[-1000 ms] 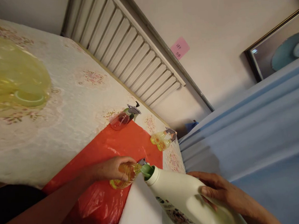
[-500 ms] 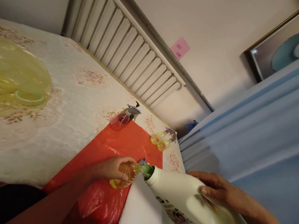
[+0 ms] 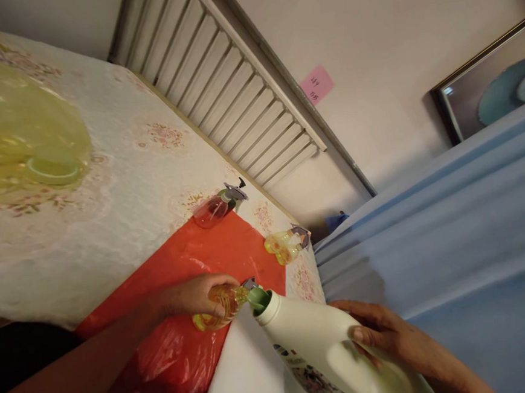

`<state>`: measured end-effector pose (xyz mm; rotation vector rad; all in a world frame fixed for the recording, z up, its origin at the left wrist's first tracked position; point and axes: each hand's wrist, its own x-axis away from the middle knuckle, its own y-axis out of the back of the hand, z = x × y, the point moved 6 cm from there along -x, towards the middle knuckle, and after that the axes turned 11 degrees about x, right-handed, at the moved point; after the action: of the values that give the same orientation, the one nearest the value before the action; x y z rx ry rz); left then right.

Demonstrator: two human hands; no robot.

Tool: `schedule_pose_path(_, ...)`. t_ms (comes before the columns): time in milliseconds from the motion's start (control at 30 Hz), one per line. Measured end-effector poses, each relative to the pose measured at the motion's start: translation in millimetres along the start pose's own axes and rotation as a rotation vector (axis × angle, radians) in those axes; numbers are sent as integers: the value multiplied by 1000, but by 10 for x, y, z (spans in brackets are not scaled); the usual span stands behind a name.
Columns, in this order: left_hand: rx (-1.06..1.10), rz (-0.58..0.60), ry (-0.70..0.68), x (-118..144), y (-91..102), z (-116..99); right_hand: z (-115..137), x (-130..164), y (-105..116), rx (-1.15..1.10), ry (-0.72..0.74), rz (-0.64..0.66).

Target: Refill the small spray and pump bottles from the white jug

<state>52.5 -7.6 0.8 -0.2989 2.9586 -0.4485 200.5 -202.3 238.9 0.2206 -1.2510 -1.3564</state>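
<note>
My left hand (image 3: 202, 295) is closed around a clear bottle (image 3: 223, 308) that shows yellow and stands on a red plastic sheet (image 3: 220, 242). My right hand (image 3: 377, 327) grips the handle of a large pale green jug (image 3: 309, 326), which is tilted with its mouth toward the bottle. The jug's green pouring spout (image 3: 258, 300) meets the bottle's neck; whether liquid is flowing between them I cannot tell. Part of a grey pump top (image 3: 250, 283) shows just behind the bottle's neck. Below the jug's mouth lies a white block (image 3: 244, 367).
A clear pump bottle (image 3: 215, 207) and two yellow bottles (image 3: 282, 246) stand farther back. A yellow translucent bag (image 3: 20, 124) rests on the floral tablecloth (image 3: 125, 189) at left. Beyond the table edge are a white radiator (image 3: 221, 78) and a blue curtain (image 3: 451, 236).
</note>
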Motion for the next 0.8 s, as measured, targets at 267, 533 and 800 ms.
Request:
schedule_pose_path(267, -38, -4, -3, 1, 8, 10, 30, 0, 15, 11, -14, -15)
schedule_pose_path(533, -21, -9, 4, 9, -5, -10, 15, -8, 2, 2, -18, -3)
schedule_pose_path(800, -22, -16, 16, 6, -8, -24, 26, -10, -6, 3, -10, 9)
